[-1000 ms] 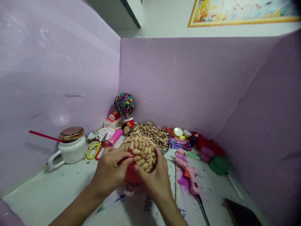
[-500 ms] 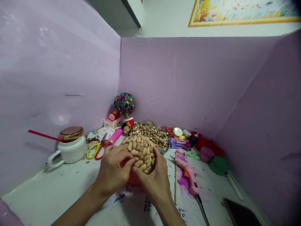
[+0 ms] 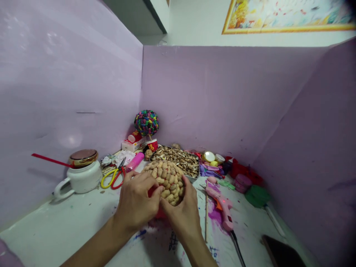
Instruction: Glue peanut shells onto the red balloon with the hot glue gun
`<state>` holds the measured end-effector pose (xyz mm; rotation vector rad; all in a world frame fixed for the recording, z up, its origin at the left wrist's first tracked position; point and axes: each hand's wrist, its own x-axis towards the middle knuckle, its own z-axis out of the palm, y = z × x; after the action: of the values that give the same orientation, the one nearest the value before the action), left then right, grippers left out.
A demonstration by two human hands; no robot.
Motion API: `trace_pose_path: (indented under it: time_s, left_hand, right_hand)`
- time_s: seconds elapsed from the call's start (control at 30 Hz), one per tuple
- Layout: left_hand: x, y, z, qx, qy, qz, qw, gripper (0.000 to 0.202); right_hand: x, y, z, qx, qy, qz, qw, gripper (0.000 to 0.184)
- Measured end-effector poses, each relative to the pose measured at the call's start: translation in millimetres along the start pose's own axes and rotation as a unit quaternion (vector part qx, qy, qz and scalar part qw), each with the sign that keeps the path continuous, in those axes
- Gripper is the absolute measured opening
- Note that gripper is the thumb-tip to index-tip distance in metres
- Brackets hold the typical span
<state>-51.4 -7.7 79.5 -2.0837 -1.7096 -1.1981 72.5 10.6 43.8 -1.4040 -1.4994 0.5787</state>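
A red ball covered with peanuts in their shells [image 3: 166,178] sits low in the middle of the view. Some bare red shows on its near left side. Bent round that side is my left hand [image 3: 140,198], its thumb and fingers pinched close against the ball; any peanut at the fingertips is hidden. My right hand [image 3: 180,207] clasps the ball from the right, fingers curved over its edge and thumb at the front. The two thumbs nearly meet.
Behind the ball lies a tray of peanut shells [image 3: 182,159]. Scissors [image 3: 113,178], a pink tube [image 3: 135,162] and a white mug [image 3: 83,176] stand left. To the right are a pink glue gun [image 3: 222,207], a thin stick [image 3: 206,217] and a dark phone-like slab [image 3: 280,252]. A colourful ball tree [image 3: 147,123] stands behind.
My left thumb and fingers have shifted slightly on the ball's near side. My right hand keeps its grasp. The whole view has moved a little.
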Motion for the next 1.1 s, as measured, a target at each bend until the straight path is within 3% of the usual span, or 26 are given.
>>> trace_pose_path:
  time_s: [0.37, 0.47, 0.57, 0.67, 0.8, 0.87, 0.93, 1.03, 1.1]
  left_hand:
    - [2.2, 4.6, -0.5, 0.019, 0.007, 0.026, 0.999, 0.014]
    - [1.0, 2.7, -3.5, -0.031, 0.067, 0.050, 0.996, 0.009]
    - [-1.6, -7.0, -7.8, -0.062, 0.156, 0.032, 0.985, 0.003]
    - [-9.7, -22.1, -9.9, -0.079, 0.203, 0.014, 0.976, 0.011]
    - [-31.8, -33.2, -0.3, -0.141, 0.140, 0.064, 0.978, 0.019]
    - [-44.1, -33.9, 13.2, -0.154, 0.068, 0.114, 0.979, 0.020]
    - [-54.3, -35.0, 31.6, -0.138, -0.012, 0.215, 0.967, 0.020]
    - [-62.3, -40.7, 56.5, -0.068, -0.064, 0.345, 0.934, 0.021]
    - [-61.8, -45.5, 63.0, -0.054, -0.081, 0.325, 0.941, 0.019]
  right_hand:
    - [0.2, 3.0, 0.1, 0.033, 0.018, -0.008, 0.999, 0.075]
    - [4.6, 5.2, -3.7, 0.060, 0.002, 0.009, 0.998, 0.079]
    - [9.9, 8.3, -8.4, 0.131, -0.026, 0.050, 0.990, 0.083]
    - [15.1, 9.9, -7.9, 0.227, -0.040, 0.081, 0.970, 0.082]
    - [25.0, 6.5, 9.2, 0.335, -0.074, 0.097, 0.934, 0.079]
    - [32.0, 3.2, 23.1, 0.363, -0.119, 0.114, 0.917, 0.077]
    - [39.6, 0.5, 37.5, 0.372, -0.150, 0.123, 0.908, 0.073]
    - [50.2, -1.0, 54.7, 0.377, -0.160, 0.121, 0.904, 0.069]
    - [55.2, 0.2, 60.3, 0.377, -0.176, 0.122, 0.901, 0.073]
